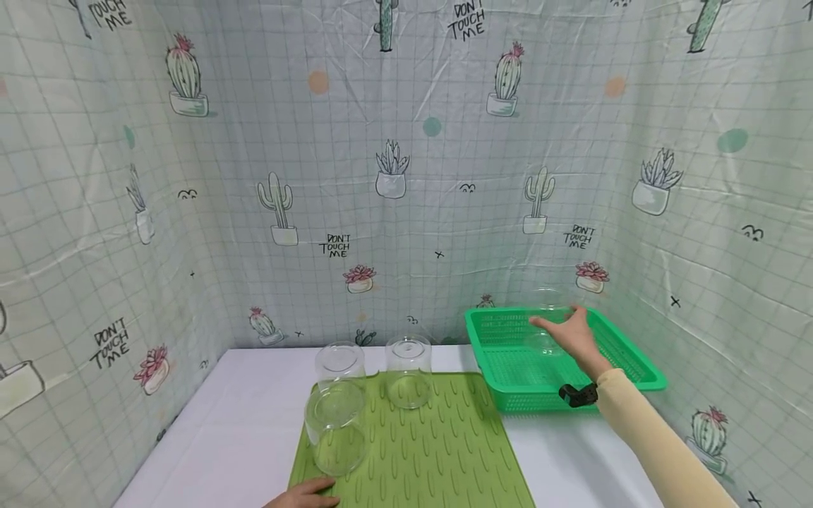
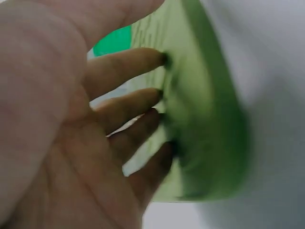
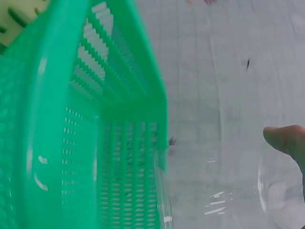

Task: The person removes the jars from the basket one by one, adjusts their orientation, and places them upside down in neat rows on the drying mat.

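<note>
My right hand [image 1: 574, 339] grips a clear cup [image 1: 543, 344] over the green basket [image 1: 517, 389], thumb and fingers spread around its sides. In the right wrist view the clear wall of this cup [image 3: 217, 195] shows beside the basket's rim, and one digit [image 3: 286, 139] of the hand reaches in from the right. My left hand [image 1: 306, 494] lies at the near left of the green mat [image 1: 438, 451]; its extended fingertips touch the mat in the left wrist view. Three more clear cups stand upside down on the mat: a near-left one [image 1: 339, 444], one behind it [image 1: 340, 358] and one to the right [image 1: 408, 374].
The mat with raised ridges lies on a white table [image 1: 235, 416]. The basket, with perforated walls, stands at the mat's right rear. A patterned curtain [image 1: 432, 212] closes off the back and both sides.
</note>
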A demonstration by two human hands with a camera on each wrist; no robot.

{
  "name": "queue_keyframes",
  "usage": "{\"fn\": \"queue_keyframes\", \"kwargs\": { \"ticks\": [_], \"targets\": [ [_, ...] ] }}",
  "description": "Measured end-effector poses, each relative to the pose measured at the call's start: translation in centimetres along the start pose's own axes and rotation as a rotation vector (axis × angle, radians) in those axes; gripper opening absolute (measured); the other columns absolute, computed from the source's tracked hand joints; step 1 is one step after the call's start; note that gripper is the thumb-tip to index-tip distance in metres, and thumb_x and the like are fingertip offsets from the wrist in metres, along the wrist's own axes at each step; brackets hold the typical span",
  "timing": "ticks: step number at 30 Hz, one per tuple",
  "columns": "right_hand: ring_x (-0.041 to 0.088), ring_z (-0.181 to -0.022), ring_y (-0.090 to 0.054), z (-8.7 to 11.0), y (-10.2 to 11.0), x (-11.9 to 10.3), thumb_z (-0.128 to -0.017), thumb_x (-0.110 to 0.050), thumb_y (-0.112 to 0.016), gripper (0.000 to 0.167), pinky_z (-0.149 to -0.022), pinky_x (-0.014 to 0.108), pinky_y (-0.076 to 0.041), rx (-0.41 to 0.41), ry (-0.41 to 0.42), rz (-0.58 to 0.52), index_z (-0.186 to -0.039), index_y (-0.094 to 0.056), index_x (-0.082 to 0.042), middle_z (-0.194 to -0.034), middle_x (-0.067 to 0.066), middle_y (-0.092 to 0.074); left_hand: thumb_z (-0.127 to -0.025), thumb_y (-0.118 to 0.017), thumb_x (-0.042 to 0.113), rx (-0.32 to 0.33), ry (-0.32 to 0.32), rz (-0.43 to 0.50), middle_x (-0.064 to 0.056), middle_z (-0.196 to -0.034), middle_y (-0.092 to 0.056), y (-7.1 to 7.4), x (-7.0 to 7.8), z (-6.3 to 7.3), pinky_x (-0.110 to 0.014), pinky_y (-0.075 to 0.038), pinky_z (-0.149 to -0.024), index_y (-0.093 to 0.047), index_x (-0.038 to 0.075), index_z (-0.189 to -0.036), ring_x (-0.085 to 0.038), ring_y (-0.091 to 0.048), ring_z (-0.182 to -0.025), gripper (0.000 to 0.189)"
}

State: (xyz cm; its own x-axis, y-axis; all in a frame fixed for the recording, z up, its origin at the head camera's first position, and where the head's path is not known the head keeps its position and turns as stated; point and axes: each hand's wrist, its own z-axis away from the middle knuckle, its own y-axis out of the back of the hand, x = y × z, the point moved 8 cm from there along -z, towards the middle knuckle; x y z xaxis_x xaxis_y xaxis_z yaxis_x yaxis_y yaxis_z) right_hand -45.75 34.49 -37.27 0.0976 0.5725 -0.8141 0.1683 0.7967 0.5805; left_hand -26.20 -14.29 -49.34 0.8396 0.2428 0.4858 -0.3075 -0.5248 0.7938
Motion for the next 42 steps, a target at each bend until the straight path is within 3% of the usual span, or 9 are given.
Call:
{"fn": "queue_keyframes", "kwargs": {
  "ticks": [3,5,11,14,18,23,26,32,42],
  "targets": [
    [0.054,-0.133,-0.029,1.3,-0.2,-1.7,-0.084,-0.061,-0.064,0.117,-0.101,0.063,-0.035,0.026,0.080,0.071,-0.152,0.009,-0.001,-0.152,0.036,-0.014,-0.094,-0.062,0.021,-0.144,0.156,-0.064,-0.028,-0.118,-0.059,0.6,0.0,-1.4,-0.026,-0.051,-0.085,-0.064,-0.003,-0.120,-0.018,-0.058,-0.116,0.036],
    [0.053,-0.132,-0.030,2.3,-0.5,-2.8,-0.083,-0.058,-0.067,0.115,-0.098,0.063,-0.036,0.041,0.144,0.106,-0.152,0.005,0.000,-0.151,0.036,-0.017,-0.095,-0.062,0.026,-0.191,0.273,-0.023,-0.024,-0.117,-0.061,1.2,0.1,-2.5,-0.027,-0.052,-0.084,-0.064,-0.005,-0.120,-0.019,-0.060,-0.111,0.039],
    [0.051,-0.134,-0.031,5.6,-1.9,-6.0,-0.081,-0.054,-0.072,0.110,-0.096,0.065,-0.037,0.062,0.324,0.176,-0.154,-0.008,-0.001,-0.152,0.031,-0.022,-0.095,-0.063,0.028,-0.083,0.482,0.267,-0.009,-0.107,-0.066,3.3,1.6,-5.6,-0.024,-0.051,-0.074,-0.063,-0.003,-0.122,-0.004,-0.060,-0.091,0.042],
    [0.050,-0.130,-0.037,7.1,-2.5,-7.3,-0.079,-0.052,-0.075,0.107,-0.097,0.066,-0.034,0.095,0.391,0.231,-0.153,-0.015,-0.004,-0.150,0.028,-0.027,-0.096,-0.060,0.030,-0.056,0.495,0.388,-0.003,-0.101,-0.068,3.8,2.5,-7.1,-0.025,-0.052,-0.068,-0.063,0.002,-0.124,-0.003,-0.061,-0.083,0.039],
    [0.048,-0.127,-0.041,9.1,-3.3,-9.1,-0.074,-0.043,-0.081,0.102,-0.100,0.068,-0.028,0.171,0.518,0.298,-0.150,-0.025,-0.006,-0.146,0.025,-0.036,-0.097,-0.058,0.032,-0.029,0.457,0.398,-0.003,-0.101,-0.070,4.5,3.7,-9.0,-0.026,-0.054,-0.067,-0.064,0.009,-0.124,-0.006,-0.064,-0.079,0.035],
    [0.043,-0.126,-0.043,12.0,-4.3,-11.5,-0.065,-0.037,-0.088,0.101,-0.104,0.066,-0.027,0.274,0.747,0.406,-0.146,-0.034,-0.008,-0.139,0.022,-0.044,-0.097,-0.059,0.033,0.083,0.435,0.325,-0.010,-0.130,-0.061,6.1,4.6,-11.7,-0.025,-0.053,-0.084,-0.058,0.014,-0.132,-0.018,-0.065,-0.108,0.039],
    [0.040,-0.123,-0.047,13.8,-5.3,-12.7,-0.060,-0.039,-0.090,0.104,-0.104,0.064,-0.030,0.333,0.873,0.509,-0.146,-0.037,-0.010,-0.136,0.020,-0.046,-0.096,-0.060,0.033,0.187,0.461,0.346,-0.010,-0.145,-0.047,6.9,4.6,-13.4,-0.028,-0.052,-0.090,-0.047,0.021,-0.142,-0.029,-0.057,-0.123,0.049],
    [0.038,-0.121,-0.050,16.7,-7.9,-14.3,-0.051,-0.044,-0.093,0.111,-0.104,0.062,-0.034,0.379,1.033,0.648,-0.145,-0.041,-0.016,-0.135,0.017,-0.049,-0.091,-0.068,0.037,0.373,0.475,0.392,-0.001,-0.159,-0.023,7.2,4.3,-16.0,-0.039,-0.048,-0.100,-0.026,0.043,-0.149,-0.031,-0.038,-0.140,0.072],
    [0.033,-0.123,-0.050,19.1,-10.9,-14.7,-0.049,-0.049,-0.093,0.111,-0.102,0.060,-0.038,0.313,1.109,0.720,-0.144,-0.043,-0.018,-0.133,0.013,-0.052,-0.090,-0.067,0.042,0.351,0.407,0.472,-0.006,-0.162,-0.009,4.9,4.3,-18.3,-0.046,-0.046,-0.102,-0.015,0.042,-0.153,-0.040,-0.025,-0.144,0.081]
  ]
}}
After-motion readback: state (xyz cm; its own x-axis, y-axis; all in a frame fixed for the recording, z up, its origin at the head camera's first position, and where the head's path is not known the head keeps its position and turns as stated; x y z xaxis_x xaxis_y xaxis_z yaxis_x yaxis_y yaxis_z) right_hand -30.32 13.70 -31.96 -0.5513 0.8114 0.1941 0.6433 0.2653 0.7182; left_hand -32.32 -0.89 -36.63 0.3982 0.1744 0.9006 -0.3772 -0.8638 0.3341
